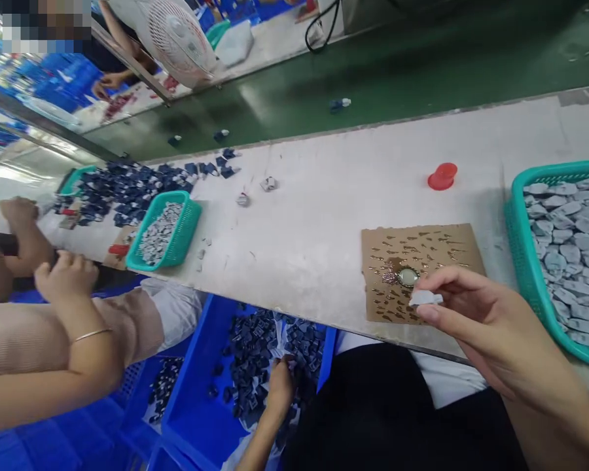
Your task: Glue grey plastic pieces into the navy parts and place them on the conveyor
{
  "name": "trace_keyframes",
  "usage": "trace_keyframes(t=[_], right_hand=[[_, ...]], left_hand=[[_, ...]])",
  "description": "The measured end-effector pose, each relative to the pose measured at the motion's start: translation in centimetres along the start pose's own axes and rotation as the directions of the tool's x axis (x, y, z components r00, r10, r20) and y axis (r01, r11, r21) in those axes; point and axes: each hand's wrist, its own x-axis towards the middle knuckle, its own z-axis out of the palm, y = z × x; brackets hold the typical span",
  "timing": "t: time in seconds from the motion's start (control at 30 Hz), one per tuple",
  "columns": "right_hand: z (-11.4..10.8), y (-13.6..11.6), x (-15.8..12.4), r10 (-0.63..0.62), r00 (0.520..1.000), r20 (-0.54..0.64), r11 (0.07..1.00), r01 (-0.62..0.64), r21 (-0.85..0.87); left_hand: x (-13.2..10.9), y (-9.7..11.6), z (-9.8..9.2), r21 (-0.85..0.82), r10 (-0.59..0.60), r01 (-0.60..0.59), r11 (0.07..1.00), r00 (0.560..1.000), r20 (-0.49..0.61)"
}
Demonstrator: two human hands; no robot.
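Between the thumb and fingers of my right hand (485, 314) is a small pale grey-white piece (425, 298). It is held just above the near right part of a brown cardboard sheet (380, 245) covered with small dark marks. A round, pale-centred thing with a dark ornate rim (408, 277) lies on the sheet, close to my fingertips. My left hand (281, 386) is down in a blue bin (191, 399) among many small dark blue pieces (250, 347). Its fingers are curled and partly hidden; what they grip cannot be made out.
A green basket of pale grey pieces (515, 222) stands at right, a smaller green basket (189, 226) at left. A red cup-like object (442, 176) stands behind the cardboard. Dark blue pieces (142, 186) are heaped at far left. A co-worker's arm (93, 353) reaches in at left.
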Motion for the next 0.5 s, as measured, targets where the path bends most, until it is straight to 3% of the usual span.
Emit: trace_keyframes(t=[0.13,0.23,0.37,0.5], right_hand=[[0.3,-0.2,-0.4,-0.023,0.999,0.045,0.998,0.026,-0.057],[0.5,-0.7,-0.5,-0.023,0.999,0.038,0.994,0.027,-0.106],[0.3,-0.7,-0.4,-0.028,0.999,-0.046,0.969,0.016,-0.248],[-0.2,-0.5,-0.5,-0.007,0.998,-0.056,0.966,-0.007,-0.258]], left_hand=[[-1.7,-0.4,0.2,-0.011,-0.007,0.006,1.0,1.0,-0.015],[-2.0,-0.7,-0.5,-0.056,-0.009,0.013,0.998,0.998,0.055],[-1.2,-1.2,-2.5,-0.156,-0.035,0.062,0.986,0.984,0.173],[-1.0,-1.4,-5.8,-0.335,-0.001,0.101,0.937,0.958,0.286]])
